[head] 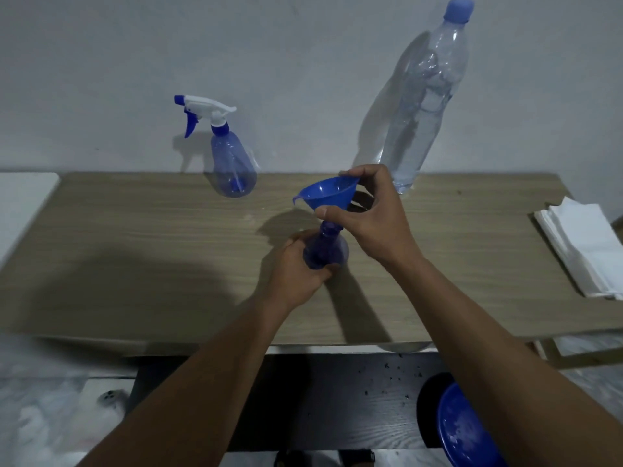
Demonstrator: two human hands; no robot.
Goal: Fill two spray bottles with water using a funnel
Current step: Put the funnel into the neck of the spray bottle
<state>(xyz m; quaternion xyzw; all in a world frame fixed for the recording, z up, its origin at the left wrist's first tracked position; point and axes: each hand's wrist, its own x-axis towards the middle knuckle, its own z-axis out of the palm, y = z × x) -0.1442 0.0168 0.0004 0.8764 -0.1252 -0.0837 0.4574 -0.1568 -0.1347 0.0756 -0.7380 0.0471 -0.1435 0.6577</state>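
Forearms (202, 382) rise from the bottom edge to mid-frame, where the left hand (296, 266), its grip wrapped round the uncapped spray bottle (326, 246), steadies it on the worktop (135, 237) so the right hand (369, 219), grip pinching the funnel (325, 193) rim, can seemingly seat the spout in the neck.

Left hand (296, 267) grips uncapped translucent blue plastic spray bottle (325, 249) on wood-grain table (151, 230), right hand (367, 214) pinches blue plastic funnel (328, 193) at its neck; capped spray bottle (231, 160), clear water bottle (421, 96) behind, white napkins (586, 244) right.
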